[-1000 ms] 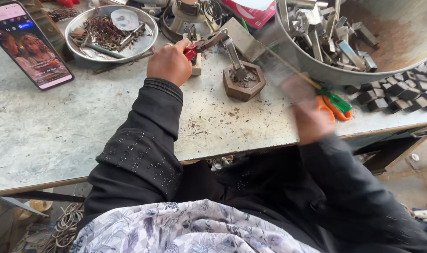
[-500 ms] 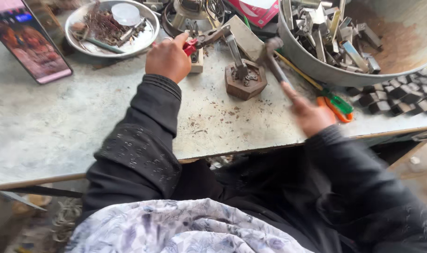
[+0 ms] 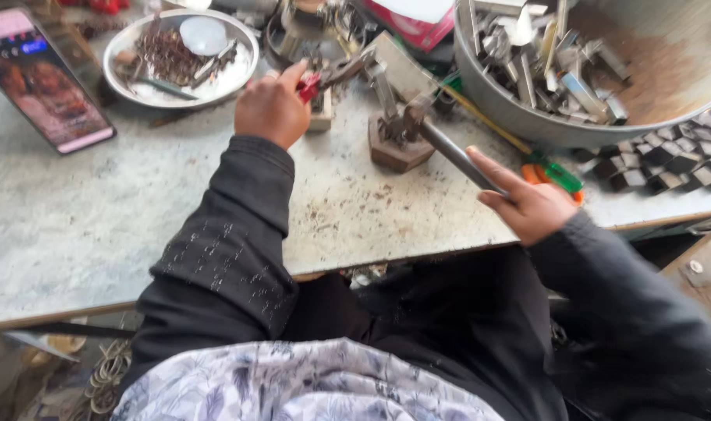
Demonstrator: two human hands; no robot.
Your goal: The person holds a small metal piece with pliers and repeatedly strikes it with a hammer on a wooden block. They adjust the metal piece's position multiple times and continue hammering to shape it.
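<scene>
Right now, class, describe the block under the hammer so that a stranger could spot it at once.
Start at the big grey metal basin at the table's far right. Just left of it, in front of the person, sits a brown block with a metal piece standing on it, where the hammer in the right hand meets it. It alone is six-sided and rusty brown.

Your right hand (image 3: 531, 206) swings the hammer (image 3: 449, 148) down from raised; its head now sits at the hexagonal block (image 3: 398, 148). The hand drops nearer the table's near edge.
</scene>
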